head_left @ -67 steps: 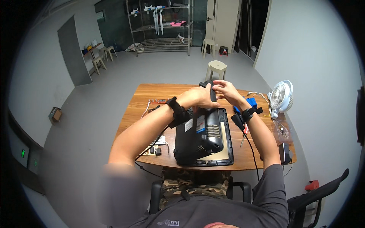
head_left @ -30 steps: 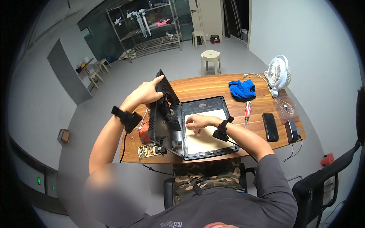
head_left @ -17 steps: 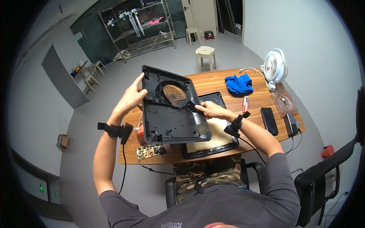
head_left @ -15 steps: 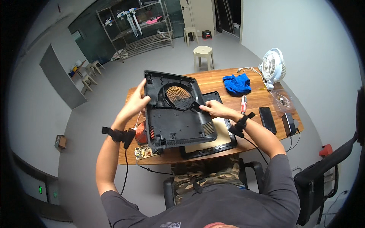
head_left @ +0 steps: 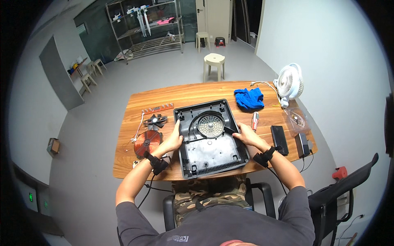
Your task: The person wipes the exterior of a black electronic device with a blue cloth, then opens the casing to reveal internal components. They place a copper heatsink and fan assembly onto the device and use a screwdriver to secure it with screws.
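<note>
A black plastic appliance housing (head_left: 213,151), with a round vent grille (head_left: 211,124) inside, lies hollow side up at the table's middle front. My left hand (head_left: 173,139) is closed on its left edge, thumb over the rim. On the opposite edge my right hand (head_left: 248,137) grips the housing, thumb reaching inside. The framed panel seen earlier is hidden beneath it. Left of the housing are a copper coil (head_left: 147,142), a small black fan (head_left: 156,121) and a narrow red circuit strip (head_left: 159,109). A circuit board (head_left: 136,163) is mostly covered by my left forearm.
Right of the housing lie a screwdriver (head_left: 255,121), a black phone (head_left: 279,139) and a dark box (head_left: 303,144) with cables. A blue cloth (head_left: 248,99) and a white desk fan (head_left: 290,84) sit toward the back right. Beyond the wooden table (head_left: 184,91) stands a stool (head_left: 214,60).
The housing has come down from a raised, tilted position to lie flat over the panel. Both hands moved down with it, uncovering the coil, small fan and circuit strip.
</note>
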Motion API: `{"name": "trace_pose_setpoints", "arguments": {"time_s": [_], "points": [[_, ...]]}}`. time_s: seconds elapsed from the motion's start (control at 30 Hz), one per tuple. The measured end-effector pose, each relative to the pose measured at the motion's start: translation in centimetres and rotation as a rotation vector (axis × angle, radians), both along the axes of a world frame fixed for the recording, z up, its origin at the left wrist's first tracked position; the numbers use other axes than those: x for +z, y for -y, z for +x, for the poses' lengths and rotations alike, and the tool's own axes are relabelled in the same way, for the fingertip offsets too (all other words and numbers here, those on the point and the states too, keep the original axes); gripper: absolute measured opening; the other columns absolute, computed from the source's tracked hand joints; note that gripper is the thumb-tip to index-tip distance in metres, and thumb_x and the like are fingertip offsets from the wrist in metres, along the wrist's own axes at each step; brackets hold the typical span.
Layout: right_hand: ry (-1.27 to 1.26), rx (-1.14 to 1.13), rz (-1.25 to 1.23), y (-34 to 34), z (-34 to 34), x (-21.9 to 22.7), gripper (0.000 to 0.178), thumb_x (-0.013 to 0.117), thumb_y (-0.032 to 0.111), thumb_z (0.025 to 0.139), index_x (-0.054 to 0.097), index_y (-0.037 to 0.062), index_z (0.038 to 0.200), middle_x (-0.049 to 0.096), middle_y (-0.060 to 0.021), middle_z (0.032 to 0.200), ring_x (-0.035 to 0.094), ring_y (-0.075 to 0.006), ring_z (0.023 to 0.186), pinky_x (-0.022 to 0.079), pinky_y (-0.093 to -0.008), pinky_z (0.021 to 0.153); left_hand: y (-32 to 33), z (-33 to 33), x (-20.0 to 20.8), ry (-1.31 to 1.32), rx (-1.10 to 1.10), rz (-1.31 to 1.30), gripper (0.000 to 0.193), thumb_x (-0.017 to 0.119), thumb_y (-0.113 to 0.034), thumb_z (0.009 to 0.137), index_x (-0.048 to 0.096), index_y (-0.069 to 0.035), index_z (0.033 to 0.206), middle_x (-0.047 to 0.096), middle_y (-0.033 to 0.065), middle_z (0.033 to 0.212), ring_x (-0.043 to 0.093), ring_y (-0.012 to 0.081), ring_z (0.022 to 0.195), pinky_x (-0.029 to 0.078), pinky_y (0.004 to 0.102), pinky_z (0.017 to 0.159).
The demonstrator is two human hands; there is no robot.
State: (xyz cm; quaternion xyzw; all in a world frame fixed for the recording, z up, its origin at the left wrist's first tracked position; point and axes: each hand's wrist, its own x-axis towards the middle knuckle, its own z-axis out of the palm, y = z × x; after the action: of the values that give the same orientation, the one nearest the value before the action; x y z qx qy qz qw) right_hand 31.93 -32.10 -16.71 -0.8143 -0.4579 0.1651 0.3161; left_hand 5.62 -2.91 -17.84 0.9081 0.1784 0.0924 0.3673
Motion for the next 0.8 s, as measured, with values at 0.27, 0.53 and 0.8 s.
{"name": "trace_pose_setpoints", "arguments": {"time_s": [0.27,0.53,0.8], "points": [[0.042,-0.004,-0.042,-0.5,0.2,-1.3,0.042,0.08,0.023,0.085,0.063,-0.0052,0.111,0.068,-0.0256,0.089,0.068,-0.0409,0.088,0.052,-0.0479,0.078,0.3,0.0,-0.7,-0.061,0.043,-0.015,0.077,0.05,-0.006,0.098,0.004,-0.004,0.16,0.049,0.0475,0.13,0.051,0.0583,0.124,0.04,0.0561,0.11],[0.042,0.004,-0.064,-0.1,-0.6,-1.2,0.045,0.075,0.026,0.089,0.059,-0.0076,0.116,0.068,-0.0333,0.103,0.066,-0.0486,0.101,0.052,-0.0516,0.087,0.8,0.7,0.7,-0.181,0.094,0.031,0.071,0.048,-0.008,0.1,0.01,-0.005,0.159,0.061,0.0458,0.104,0.06,0.06,0.1,0.047,0.0623,0.092],[0.017,0.043,-0.166,-0.4,-1.6,-0.8,0.041,0.062,0.025,0.1,0.043,-0.008,0.113,0.061,-0.0423,0.104,0.06,-0.0562,0.103,0.049,-0.0551,0.086,0.3,0.9,-0.2,-0.216,0.033,0.075,0.06,0.044,-0.01,0.101,0.021,-0.006,0.157,0.063,0.0418,0.109,0.061,0.0568,0.105,0.048,0.0596,0.095]]}}
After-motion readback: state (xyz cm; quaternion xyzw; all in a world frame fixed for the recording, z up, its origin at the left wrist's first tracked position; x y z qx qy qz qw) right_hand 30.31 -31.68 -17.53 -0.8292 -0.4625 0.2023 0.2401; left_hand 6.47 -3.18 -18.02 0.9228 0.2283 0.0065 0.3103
